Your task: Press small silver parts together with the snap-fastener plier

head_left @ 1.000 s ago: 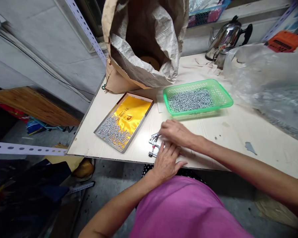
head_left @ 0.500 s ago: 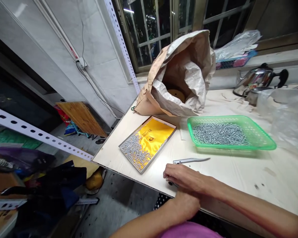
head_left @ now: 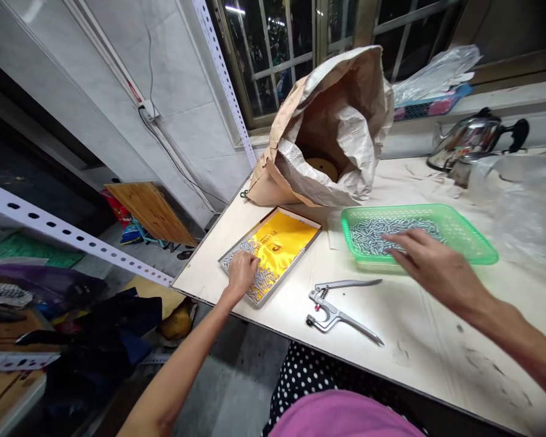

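My left hand [head_left: 242, 274] is over the lower left part of a shallow tray [head_left: 286, 280], its fingers curled in among small silvery metal pieces [head_left: 264, 283]. What its fingertips grip, if anything, is hidden. A yellow printed sheet [head_left: 291, 233] lines the tray. My right hand [head_left: 430, 258] reaches over the front rim of a green plastic basket [head_left: 475, 243], thumb and fingers apart. Many slim silvery pieces [head_left: 368, 233] fill the basket's bottom. Between the two hands, silver pliers [head_left: 334, 312] with a spring and a red tip lie on the table, handles apart, untouched.
Behind the tray a large paper sack [head_left: 273, 176] lies with its mouth towards me, a round yellowish object [head_left: 323, 167] inside. A metal kettle [head_left: 466, 139] and clear plastic bags [head_left: 523, 206] stand back right. The table's edge [head_left: 204, 297] runs along the left.
My hands were together at the table's front edge over the pliers. They have parted: the left moved to the tray, the right to the basket. The pliers now lie free.
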A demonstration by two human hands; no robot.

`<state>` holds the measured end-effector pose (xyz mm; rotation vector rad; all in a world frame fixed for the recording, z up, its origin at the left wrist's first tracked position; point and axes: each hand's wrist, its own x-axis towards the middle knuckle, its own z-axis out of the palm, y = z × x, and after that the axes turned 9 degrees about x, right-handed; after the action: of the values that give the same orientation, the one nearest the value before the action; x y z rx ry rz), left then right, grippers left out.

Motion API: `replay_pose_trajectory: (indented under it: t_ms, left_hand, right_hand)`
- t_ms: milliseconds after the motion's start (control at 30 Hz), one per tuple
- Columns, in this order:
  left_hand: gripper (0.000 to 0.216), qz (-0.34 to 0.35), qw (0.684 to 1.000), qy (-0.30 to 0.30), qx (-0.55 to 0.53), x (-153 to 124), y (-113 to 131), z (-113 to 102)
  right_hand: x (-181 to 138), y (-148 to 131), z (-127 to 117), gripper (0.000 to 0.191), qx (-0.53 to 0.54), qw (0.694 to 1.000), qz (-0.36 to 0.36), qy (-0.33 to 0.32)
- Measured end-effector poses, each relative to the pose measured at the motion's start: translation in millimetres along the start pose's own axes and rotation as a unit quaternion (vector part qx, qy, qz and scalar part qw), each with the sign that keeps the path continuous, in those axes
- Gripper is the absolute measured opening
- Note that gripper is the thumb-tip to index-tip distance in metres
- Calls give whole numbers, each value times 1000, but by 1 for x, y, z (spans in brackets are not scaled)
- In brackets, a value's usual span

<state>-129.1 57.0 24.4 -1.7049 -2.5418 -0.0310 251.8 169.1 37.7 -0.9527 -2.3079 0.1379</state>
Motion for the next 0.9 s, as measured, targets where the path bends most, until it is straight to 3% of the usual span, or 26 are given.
replay_pose_trajectory:
  t_ms: [133, 233, 367, 500, 600, 700, 800, 900]
  left_hand:
    - [24, 44, 996, -67, 49, 7, -1, 8]
    - [23, 89, 988, -83, 92, 9, 8, 10]
    - [22, 111, 983, -92, 113, 18, 14, 11]
    - [21, 135, 980, -95, 110, 20, 20, 0]
    - [18, 127, 987, -87, -36, 2, 36, -16]
    - [22, 79, 941, -179, -276, -31, 60, -23]
    - [29, 34, 881, -258, -394, -62, 84, -8]
    - [36, 0, 860, -276, -430, -79, 100, 17]
  right_hand:
    - [-37, -59, 28, 30, 144, 986, -19, -87]
    - [-60, -87, 49, 29, 175, 971, 5, -163]
    - [-81, -97, 68, 25, 122, 966, 47, -223]
    - [-89, -97, 70, 19, 31, 965, 83, -248]
    - [-88, -95, 64, 18, 14, 960, 87, -265]
    - [-87, -88, 59, 17, 17, 958, 68, -277]
    - [-87, -80, 57, 16, 9, 962, 51, -269]
    - [-91, -73, 59, 15, 1, 967, 45, -251]
